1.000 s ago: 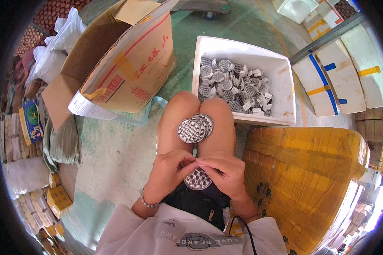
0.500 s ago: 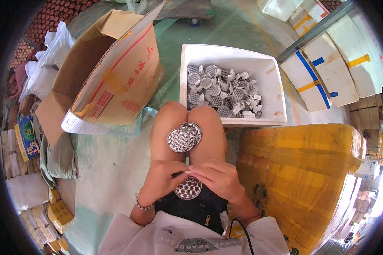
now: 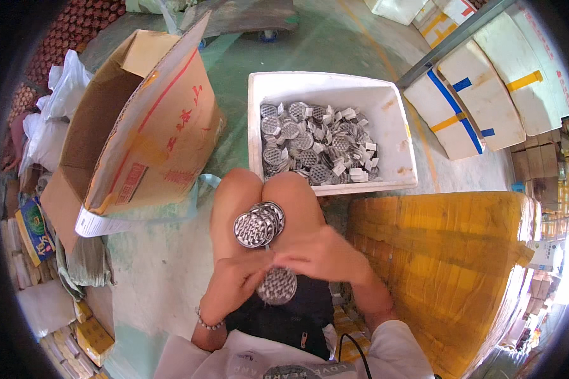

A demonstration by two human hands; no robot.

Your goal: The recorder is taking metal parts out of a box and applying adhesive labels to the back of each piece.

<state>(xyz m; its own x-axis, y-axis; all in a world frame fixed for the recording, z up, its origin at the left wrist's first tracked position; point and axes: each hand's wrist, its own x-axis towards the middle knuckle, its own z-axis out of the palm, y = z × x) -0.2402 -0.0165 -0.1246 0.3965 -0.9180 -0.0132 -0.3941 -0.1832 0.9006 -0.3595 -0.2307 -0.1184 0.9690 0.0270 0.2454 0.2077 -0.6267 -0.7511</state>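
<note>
My left hand (image 3: 237, 281) is pinched at the top edge of a round, patterned silver metal disc (image 3: 278, 290), which hangs over my dark shorts. My right hand (image 3: 313, 256) is blurred, its fingertips reaching to the top of that disc beside my left fingers; what they grip is unclear. A stack of similar shiny discs (image 3: 251, 230) rests across my knees, just beyond my hands. Past my knees stands a white foam box (image 3: 398, 95) holding a pile of silver discs with small white tags (image 3: 316, 145).
An open cardboard box (image 3: 152, 139) stands at left, near white sacks (image 3: 63, 95). A large yellow tape-wrapped package (image 3: 423, 265) is at my right, with foam boxes (image 3: 474, 82) behind it. A wheeled dolly (image 3: 253, 16) is at the back.
My right hand has lifted and shifted slightly right, blurring. My left hand stays at the disc. The view has shifted, so the boxes ahead appear further left and lower.
</note>
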